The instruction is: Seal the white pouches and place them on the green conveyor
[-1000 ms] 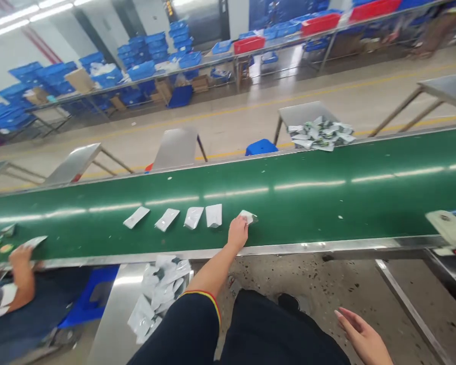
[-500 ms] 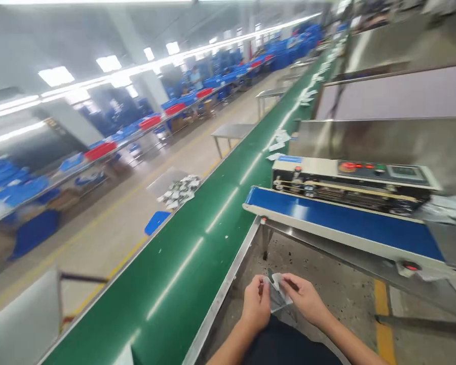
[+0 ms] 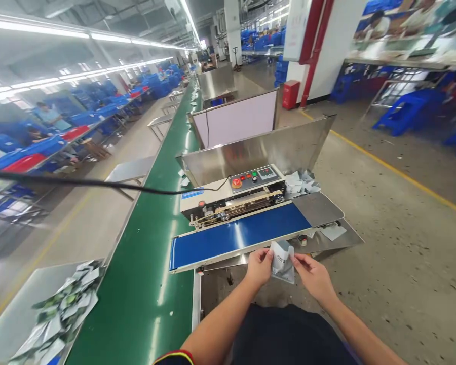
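Note:
Between my two hands is a small whitish pouch [image 3: 282,263] with dark print, its top edge spread apart. My left hand [image 3: 260,267] pinches the pouch's left edge. On the opposite edge, the fingers of my right hand [image 3: 312,274] are closed. Just beyond them lies the blue belt [image 3: 228,235] of a band sealing machine [image 3: 235,190], which has a red stop button and a small display. A pile of similar pouches [image 3: 301,183] rests at the machine's right end, by a metal plate [image 3: 319,209].
The long green conveyor [image 3: 137,263] runs along my left. Heaped pouches [image 3: 61,309] lie on a side table beyond it. A black cable [image 3: 148,189] crosses the view. Steel panels [image 3: 251,152] stand behind the machine. Blue stools [image 3: 406,111] and seated people are at the far right.
The view has swung to the right, bringing the whole sealing machine ahead of me. My hands, still on the pouch, are now close to the blue belt's near edge, and the pouch's printed face shows.

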{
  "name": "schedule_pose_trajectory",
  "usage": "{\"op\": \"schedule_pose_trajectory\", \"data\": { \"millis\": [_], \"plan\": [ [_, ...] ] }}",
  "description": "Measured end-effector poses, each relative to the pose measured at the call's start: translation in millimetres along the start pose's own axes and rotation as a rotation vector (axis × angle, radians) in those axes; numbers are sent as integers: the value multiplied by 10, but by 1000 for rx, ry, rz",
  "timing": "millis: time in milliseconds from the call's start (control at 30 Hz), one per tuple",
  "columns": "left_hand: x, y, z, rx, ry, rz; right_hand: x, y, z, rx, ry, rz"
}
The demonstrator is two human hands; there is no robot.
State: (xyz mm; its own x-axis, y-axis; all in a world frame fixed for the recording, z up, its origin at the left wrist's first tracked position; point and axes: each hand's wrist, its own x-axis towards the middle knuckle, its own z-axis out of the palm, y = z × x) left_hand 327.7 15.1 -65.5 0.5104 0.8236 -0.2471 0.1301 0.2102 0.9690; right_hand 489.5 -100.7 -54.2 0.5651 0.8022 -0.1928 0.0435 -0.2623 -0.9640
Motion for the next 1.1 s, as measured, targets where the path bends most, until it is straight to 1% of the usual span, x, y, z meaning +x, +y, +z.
{"op": "schedule_pose_trajectory", "data": {
  "millis": [67, 133, 200, 267, 333, 400, 467, 533, 633, 767, 833, 867, 900, 933, 1000, 1033, 1067, 1100],
  "plan": [
    [299, 103, 249, -25, -34, 8, 245, 11, -197, 11, 79, 18],
    [573, 166, 497, -46, -54, 6, 524, 42, -411, 24, 112, 30],
    [854, 196, 728, -42, -71, -20, 854, 79, -639, 33, 90, 47],
    [1153, 211, 940, -11, -48, -51, 1239, 102, -867, 11, 63, 74],
    [1462, 229, 1125, 5, 52, -96, 1658, 97, -1068, -19, 45, 135],
    [1747, 257, 1270, -26, 193, -183, 2064, 64, -1207, -23, 30, 214],
    [1967, 283, 1359, -83, 313, -273, 2407, 16, -1264, -3, -13, 264],
    [2088, 298, 1384, -138, 386, -309, 2652, -31, -1233, 2, -61, 264],
    [2093, 288, 1321, -223, 456, -293, 2826, -84, -1055, -27, -149, 245],
    [1919, 253, 1119, -266, 600, -264, 2836, -158, -751, -70, -288, 211],
    [1783, 242, 987, -252, 655, -240, 2851, -217, -705, -90, -359, 195],
    [1699, 240, 920, -234, 691, -224, 2882, -251, -728, -133, -366, 146],
    [1604, 240, 856, -202, 746, -201, 2934, -286, -778, -209, -334, 58],
    [1501, 244, 802, -155, 816, -169, 3005, -323, -849, -316, -265, -58],
    [1293, 266, 739, -40, 962, -82, 3194, -402, -1003, -588, -68, -290],
    [1203, 288, 738, 17, 1008, -33, 3300, -448, -1064, -720, 11, -359],
    [1134, 319, 760, 69, 1021, 15, 3403, -500, -1105, -829, 43, -384],
    [1092, 361, 802, 119, 1000, 58, 3497, -561, -1125, -917, 21, -389]
  ]
}}
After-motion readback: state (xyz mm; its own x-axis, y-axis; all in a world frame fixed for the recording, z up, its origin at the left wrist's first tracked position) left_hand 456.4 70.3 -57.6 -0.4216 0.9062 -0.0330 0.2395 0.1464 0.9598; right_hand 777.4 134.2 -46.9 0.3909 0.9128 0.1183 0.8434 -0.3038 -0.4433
